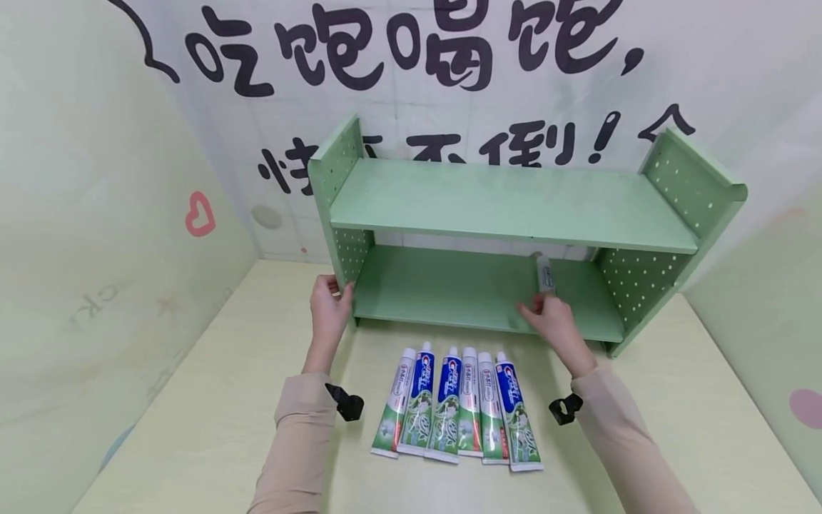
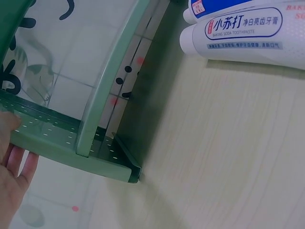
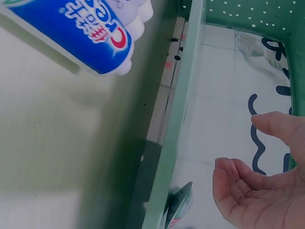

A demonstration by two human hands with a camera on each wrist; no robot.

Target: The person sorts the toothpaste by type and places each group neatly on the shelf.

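At the left end of a green two-tier shelf unit (image 1: 449, 200), my left hand (image 1: 330, 303) grips the side panel (image 2: 71, 160), with fingers and thumb on either side of it. My right hand (image 1: 554, 321) is over the front of the lower shelf (image 1: 437, 285), near a toothpaste tube (image 1: 545, 275) lying there. In the right wrist view, thumb and fingers of the right hand (image 3: 257, 186) are apart with nothing between them; just the flat green end of a tube (image 3: 178, 207) shows at the bottom.
Several toothpaste tubes (image 1: 469, 407) lie in a row on the pale wooden table (image 1: 212, 421) before the shelf, caps towards it. Some are blue and green, others white and green. A wall with large black characters (image 1: 347, 50) stands behind.
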